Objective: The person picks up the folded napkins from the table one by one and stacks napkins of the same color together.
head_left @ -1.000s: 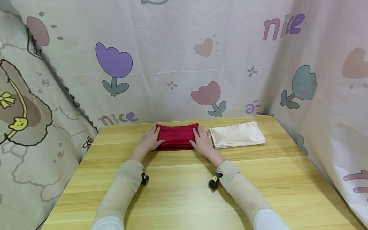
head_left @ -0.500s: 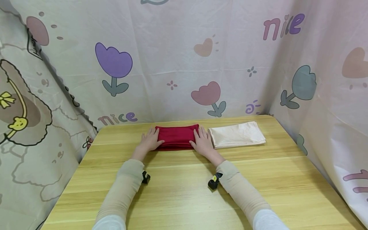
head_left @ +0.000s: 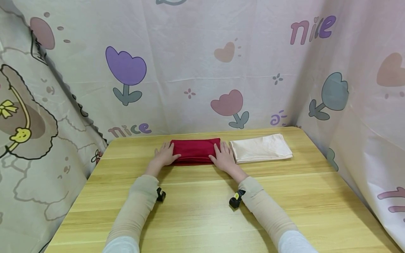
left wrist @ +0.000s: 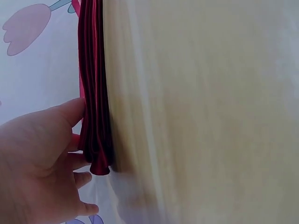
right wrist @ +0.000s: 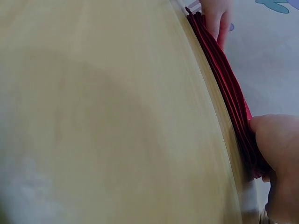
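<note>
A folded dark red satin cloth (head_left: 194, 151) lies in a flat rectangular stack near the table's far edge. My left hand (head_left: 163, 154) rests at its left end, fingers spread and thumb on the near corner. At the opposite end my right hand (head_left: 224, 156) rests in the same way, thumb and forefinger over the cloth. The left wrist view shows the stacked layers of the red cloth (left wrist: 95, 88) edge-on, the thumb against them and the other fingers by the end. From the right wrist, the right thumb presses the cloth's (right wrist: 224, 84) top face.
A folded cream satin cloth (head_left: 261, 148) lies just right of my right hand. Beneath everything is a wood-grain table (head_left: 199, 214). Printed fabric curtains (head_left: 177, 52) hang behind the table and at both sides. Each wrist carries a small black camera (head_left: 235, 201).
The red cloth's far edge has come slightly nearer and lower, and lies straighter. My left fingertips have shifted a little towards me; the right hand has barely moved.
</note>
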The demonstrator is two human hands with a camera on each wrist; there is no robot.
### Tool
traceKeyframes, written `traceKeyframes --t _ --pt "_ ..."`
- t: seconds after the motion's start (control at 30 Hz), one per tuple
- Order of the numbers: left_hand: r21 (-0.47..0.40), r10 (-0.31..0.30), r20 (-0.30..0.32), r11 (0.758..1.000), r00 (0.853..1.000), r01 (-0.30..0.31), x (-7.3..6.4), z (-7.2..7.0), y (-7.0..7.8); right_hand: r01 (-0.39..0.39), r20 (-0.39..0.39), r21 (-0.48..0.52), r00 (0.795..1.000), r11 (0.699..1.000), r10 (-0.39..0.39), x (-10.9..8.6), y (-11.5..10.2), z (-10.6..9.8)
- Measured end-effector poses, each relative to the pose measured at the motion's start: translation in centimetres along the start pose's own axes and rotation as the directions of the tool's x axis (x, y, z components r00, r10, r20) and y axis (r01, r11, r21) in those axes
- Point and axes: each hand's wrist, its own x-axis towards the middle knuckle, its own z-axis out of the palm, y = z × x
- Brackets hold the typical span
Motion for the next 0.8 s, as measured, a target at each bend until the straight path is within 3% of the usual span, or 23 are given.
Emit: traceKeyframes --t 0.37,0.8 --pt "0.012 -0.01 -0.005 1.0 1.0 0.01 -0.3 -0.2 -0.6 -0.005 0.005 0.013 1.0 1.0 0.005 -0.5 0.2 -0.3" --pt "0.024 -0.011 -0.015 1.0 1.0 0.012 -1.9 -1.2 -1.7 0.023 -0.02 -0.017 1.0 1.0 -0.024 -1.2 0.4 -0.8"
